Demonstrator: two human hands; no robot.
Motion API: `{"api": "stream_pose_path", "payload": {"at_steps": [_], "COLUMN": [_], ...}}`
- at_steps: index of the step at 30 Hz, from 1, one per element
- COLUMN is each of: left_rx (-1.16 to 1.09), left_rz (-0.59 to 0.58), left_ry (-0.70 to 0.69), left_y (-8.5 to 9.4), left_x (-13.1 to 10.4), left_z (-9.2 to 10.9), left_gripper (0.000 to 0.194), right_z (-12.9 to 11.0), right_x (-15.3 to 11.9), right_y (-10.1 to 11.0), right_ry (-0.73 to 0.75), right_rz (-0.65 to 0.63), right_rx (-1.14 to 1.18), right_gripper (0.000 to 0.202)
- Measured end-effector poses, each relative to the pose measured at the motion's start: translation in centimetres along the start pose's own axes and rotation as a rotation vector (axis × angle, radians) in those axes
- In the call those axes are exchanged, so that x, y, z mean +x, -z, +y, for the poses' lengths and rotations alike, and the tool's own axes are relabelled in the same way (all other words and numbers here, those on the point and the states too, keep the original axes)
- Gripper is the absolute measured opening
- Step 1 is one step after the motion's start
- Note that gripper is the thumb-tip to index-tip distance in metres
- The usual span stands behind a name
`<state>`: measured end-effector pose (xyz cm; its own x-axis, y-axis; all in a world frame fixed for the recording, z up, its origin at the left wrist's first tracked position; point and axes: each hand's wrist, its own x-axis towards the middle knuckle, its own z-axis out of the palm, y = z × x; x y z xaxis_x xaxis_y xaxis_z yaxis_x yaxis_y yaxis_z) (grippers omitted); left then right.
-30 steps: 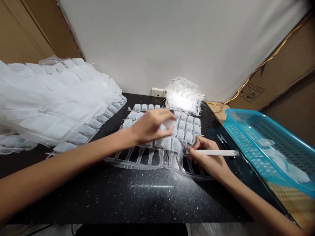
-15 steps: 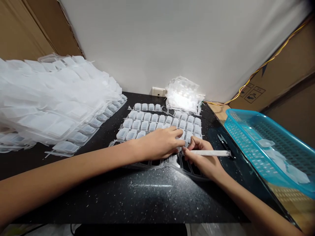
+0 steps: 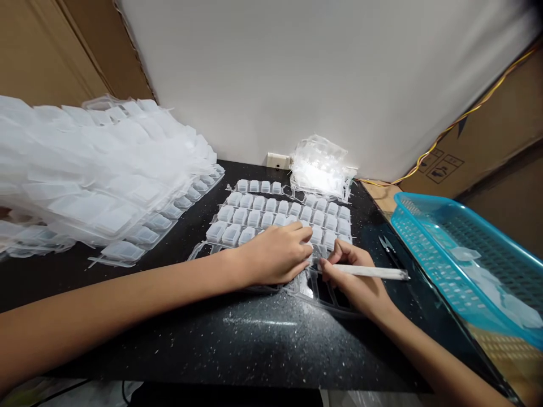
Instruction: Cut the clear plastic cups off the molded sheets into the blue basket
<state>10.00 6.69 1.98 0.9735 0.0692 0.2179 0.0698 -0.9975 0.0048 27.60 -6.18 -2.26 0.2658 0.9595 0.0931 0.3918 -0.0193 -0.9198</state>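
A sheet of translucent plastic pieces (image 3: 253, 218) in rows lies on the black speckled table (image 3: 203, 350), its near frame partly bare of pieces. My left hand (image 3: 280, 253) rests on the near middle of the sheet with its fingers curled; whatever lies under the fingertips is hidden. Just right of it, my right hand (image 3: 354, 277) is closed round a white stick-like tool (image 3: 375, 272), whose handle points right. The tool's working tip is hidden between the hands, over the frame.
Stacked plastic sheets (image 3: 106, 164) fill the left side. Crumpled clear frames (image 3: 320, 167) lie at the back by a white socket (image 3: 279, 161). Small snips (image 3: 391, 249) lie right of the sheet, beside a blue basket (image 3: 449, 206) holding loose translucent pieces (image 3: 487, 282).
The view has shifted slightly. My right hand and the tool have moved a little right and down, away from my left hand, which stays on the sheet with its fingers drawn in more.
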Motion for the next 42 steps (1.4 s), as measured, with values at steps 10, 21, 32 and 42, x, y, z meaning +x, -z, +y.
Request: {"api": "stream_pose_path", "payload": {"at_steps": [10,21,32,42], "left_rx": [-0.398,-1.423,-1.235,-1.133], "left_rz": [0.232,0.347,0.118,0.107], "left_ry": [0.143,0.692,0.495,0.439], "left_y": [-1.5,2.1,-0.5,-0.9], "left_x": [0.6,-1.4,-1.8,-2.6], "left_z": [-1.3,-4.0,1.8,2.3], "left_gripper": [0.012,0.023,0.025,0.031], "right_z": [-0.3,-2.4,-3.0,-3.2], "right_x": [0.6,0.6,0.0,-0.2], "right_y": [-0.4,0.6,0.8,1.3], "right_ry": [0.020,0.046,0.098,0.195], "right_rz": [0.018,0.131,0.077,0.292], "right_rx": [-0.068,0.098,-0.075,-0.256], "right_gripper": [0.025,0.031,0.022,0.015]}}
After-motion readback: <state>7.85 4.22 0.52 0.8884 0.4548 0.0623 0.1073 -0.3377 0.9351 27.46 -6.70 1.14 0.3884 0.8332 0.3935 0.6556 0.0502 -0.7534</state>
